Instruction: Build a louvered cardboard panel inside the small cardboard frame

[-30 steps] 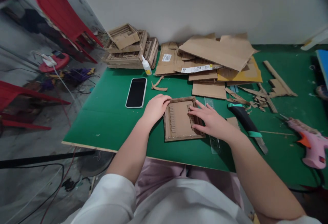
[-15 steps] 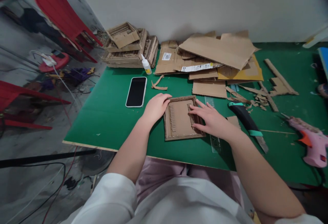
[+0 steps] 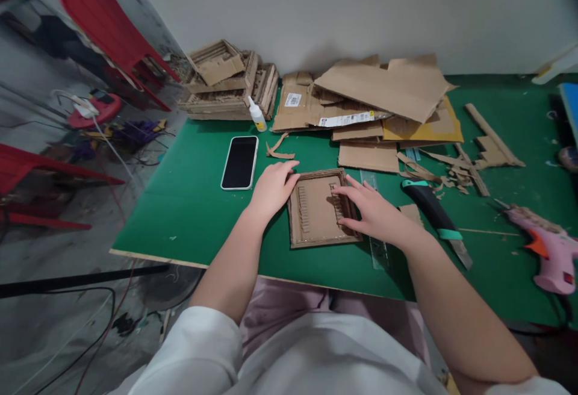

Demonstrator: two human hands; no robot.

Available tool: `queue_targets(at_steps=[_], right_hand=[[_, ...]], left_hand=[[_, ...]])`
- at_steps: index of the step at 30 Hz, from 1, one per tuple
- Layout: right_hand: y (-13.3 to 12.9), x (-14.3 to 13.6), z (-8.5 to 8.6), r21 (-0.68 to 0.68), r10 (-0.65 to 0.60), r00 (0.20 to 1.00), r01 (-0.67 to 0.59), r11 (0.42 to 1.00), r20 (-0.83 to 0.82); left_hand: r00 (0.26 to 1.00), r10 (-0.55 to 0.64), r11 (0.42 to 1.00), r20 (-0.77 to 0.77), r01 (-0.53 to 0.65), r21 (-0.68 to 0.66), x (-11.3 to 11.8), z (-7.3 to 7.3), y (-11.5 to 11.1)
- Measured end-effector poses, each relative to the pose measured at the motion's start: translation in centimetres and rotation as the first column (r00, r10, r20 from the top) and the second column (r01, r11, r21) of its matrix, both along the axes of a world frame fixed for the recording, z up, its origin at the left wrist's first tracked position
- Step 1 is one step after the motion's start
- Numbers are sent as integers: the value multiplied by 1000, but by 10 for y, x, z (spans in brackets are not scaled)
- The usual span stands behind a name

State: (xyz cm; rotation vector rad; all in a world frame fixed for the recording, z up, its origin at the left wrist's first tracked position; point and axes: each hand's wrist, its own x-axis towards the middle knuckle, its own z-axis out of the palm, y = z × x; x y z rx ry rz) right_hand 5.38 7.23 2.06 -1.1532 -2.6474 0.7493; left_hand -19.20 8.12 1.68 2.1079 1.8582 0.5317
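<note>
A shallow cardboard tray (image 3: pixel 320 211) lies flat on the green table (image 3: pixel 180 202), with a row of small ridged strips along its left and right inner sides. My left hand (image 3: pixel 274 187) rests at the tray's upper left corner, thumb against the rim, fingers apart and nothing enclosed. On the other side, my right hand (image 3: pixel 368 207) is spread over the right rim, its fingertips on the right row of strips. A clear ruler (image 3: pixel 379 253) lies partly under my right hand.
A phone (image 3: pixel 239 163) and glue bottle (image 3: pixel 256 114) are left of centre. Cardboard frames (image 3: pixel 226 103) and sheets (image 3: pixel 383 91) stand behind. To the right are scraps (image 3: pixel 458 175), a utility knife (image 3: pixel 436 217) with its blade out, and a pink glue gun (image 3: pixel 548 244).
The fingers of my left hand have lifted and shifted slightly away from the tray's top edge. My right hand is almost unchanged, and the tray has stayed in place.
</note>
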Motion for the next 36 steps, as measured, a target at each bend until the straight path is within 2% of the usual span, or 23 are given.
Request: queue_targets(at_steps=[8, 14, 16, 18, 21, 23, 25, 27, 29, 32, 36], right_hand=[[-1, 0, 4, -24, 2, 1000, -2, 1000, -11], [-2, 2, 13, -29, 0, 992, -4, 1000, -128], [-1, 3, 17, 15, -58, 981, 62, 998, -183], [1, 6, 20, 83, -167, 958, 190, 978, -234], [4, 20, 25, 172, -330, 895, 390, 904, -299], [5, 39, 27, 217, -425, 854, 495, 842, -300], [2, 64, 25, 270, -520, 816, 576, 771, -253], [-4, 92, 20, 317, -598, 784, 617, 720, -168], [-12, 116, 12, 325, -676, 730, 665, 673, -95], [-24, 137, -1, 318, -716, 698, 672, 669, 31], [-30, 142, -13, 264, -707, 690, 661, 703, 154]], left_hand=[[995, 12, 996, 98, -21, 83, -1, 1, -1], [986, 63, 983, 156, -88, 160, -1, 2, -1], [983, 66, 977, 170, -98, 187, -1, 2, -1], [982, 59, 971, 181, -99, 218, 0, 5, -2], [988, 27, 967, 155, -65, 246, 11, 14, -8], [996, -35, 977, 86, 16, 213, 25, 23, -15], [995, -99, 990, -6, 99, 104, 42, 31, -21], [990, -102, 995, -94, 100, -28, 58, 36, -25], [979, -93, 992, -179, 75, -104, 71, 36, -26], [957, -111, 988, -267, 78, -132, 81, 30, -24], [952, -109, 985, -287, 64, -162, 87, 17, -21]])
